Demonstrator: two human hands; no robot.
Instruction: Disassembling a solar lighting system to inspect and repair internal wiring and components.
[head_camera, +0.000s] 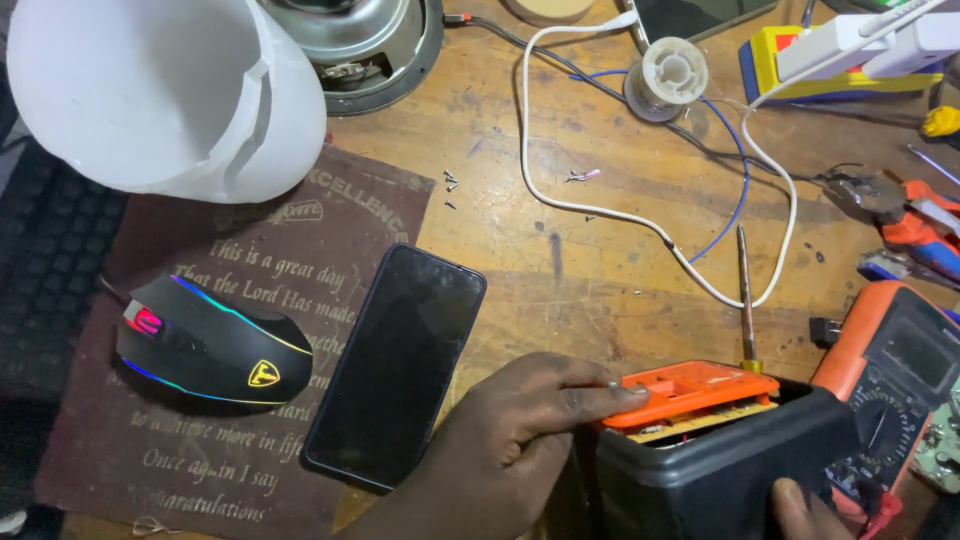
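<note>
Pressing down on an orange plastic insert (690, 392), the left hand (520, 440) rests its fingers (590, 400) close together and flat along the insert's near edge, where it sits tilted in the mouth of a black plastic case (720, 470) on the wooden counter (560, 250). The right hand (800, 510) shows only a fingertip against the case's front wall; whether it grips cannot be told. A circuit board edge peeks out just beneath the insert. The assembly looks light and rigid, the thin insert likely brittle, so the case's sturdy walls seem the safer place to hold. Just left of the fingers lies a dark smartphone (395, 365); beyond it a lit computer mouse (210, 340). Right of the fingers sits an orange multimeter (895, 370), with a soldering iron (745, 290) just behind.
</note>
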